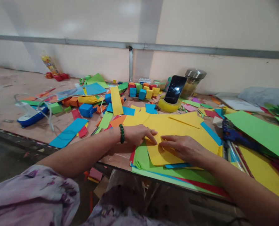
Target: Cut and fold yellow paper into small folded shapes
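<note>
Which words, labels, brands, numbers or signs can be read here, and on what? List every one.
None can be read.
Yellow-printed container at the back left: print too blurred to read.
Small clear pack by the wall: white marks too small to read.
Phone: dark screen, no readable text.

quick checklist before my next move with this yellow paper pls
1. Left hand on the yellow paper: ok, fingers touch it.
2. Right hand on the paper: ok, fingertips near the left hand's.
3. Crease under the fingers: cannot tell, the hands hide part of the surface.
4. Blue tool at the right uncovered: not ok, the large green sheet overlaps it.
5. Phone propped up: ok, it leans back at the yellow tape roll.
</note>
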Tool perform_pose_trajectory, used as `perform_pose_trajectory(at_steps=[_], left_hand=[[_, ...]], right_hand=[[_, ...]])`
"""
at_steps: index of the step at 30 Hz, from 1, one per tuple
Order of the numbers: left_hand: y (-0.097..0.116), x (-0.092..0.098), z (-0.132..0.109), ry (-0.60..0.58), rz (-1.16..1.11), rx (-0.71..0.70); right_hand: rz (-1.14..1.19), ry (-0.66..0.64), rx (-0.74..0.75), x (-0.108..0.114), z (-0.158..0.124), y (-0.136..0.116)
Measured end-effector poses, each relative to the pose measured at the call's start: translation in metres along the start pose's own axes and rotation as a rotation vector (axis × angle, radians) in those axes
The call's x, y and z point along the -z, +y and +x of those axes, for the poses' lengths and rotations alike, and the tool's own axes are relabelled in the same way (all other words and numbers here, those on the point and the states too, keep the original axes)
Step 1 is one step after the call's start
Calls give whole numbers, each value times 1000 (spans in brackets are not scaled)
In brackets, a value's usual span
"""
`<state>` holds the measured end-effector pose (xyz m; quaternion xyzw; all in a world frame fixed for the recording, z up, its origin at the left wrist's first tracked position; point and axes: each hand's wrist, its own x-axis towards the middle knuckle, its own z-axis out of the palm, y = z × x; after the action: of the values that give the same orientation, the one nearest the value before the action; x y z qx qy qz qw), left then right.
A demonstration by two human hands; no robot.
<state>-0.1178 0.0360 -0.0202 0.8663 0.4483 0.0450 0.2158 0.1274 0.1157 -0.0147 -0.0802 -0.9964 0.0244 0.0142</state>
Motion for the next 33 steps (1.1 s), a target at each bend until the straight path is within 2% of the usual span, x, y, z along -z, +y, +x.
perform_pose_trajectory(at_steps=[5, 10, 18, 22, 25, 30, 33], left_hand=[[1, 1, 0, -7, -32, 15], [3, 3, 0, -8, -74, 21], [-4, -4, 2, 9, -105, 11], [1, -5, -1, 98, 33, -27], [14, -3, -1, 160, 183, -87], [43, -3, 6, 106, 433, -41], [52, -4, 8, 80, 513, -10]], right_hand=[[-141, -58, 90, 3, 0, -3], [-161, 31, 213, 8, -9, -4], [-214, 90, 162, 6, -46, 6], [-160, 108, 100, 0, -60, 11], [-120, 90, 46, -2, -62, 10], [-85, 46, -32, 2, -57, -1], [-102, 49, -48, 3, -56, -4]])
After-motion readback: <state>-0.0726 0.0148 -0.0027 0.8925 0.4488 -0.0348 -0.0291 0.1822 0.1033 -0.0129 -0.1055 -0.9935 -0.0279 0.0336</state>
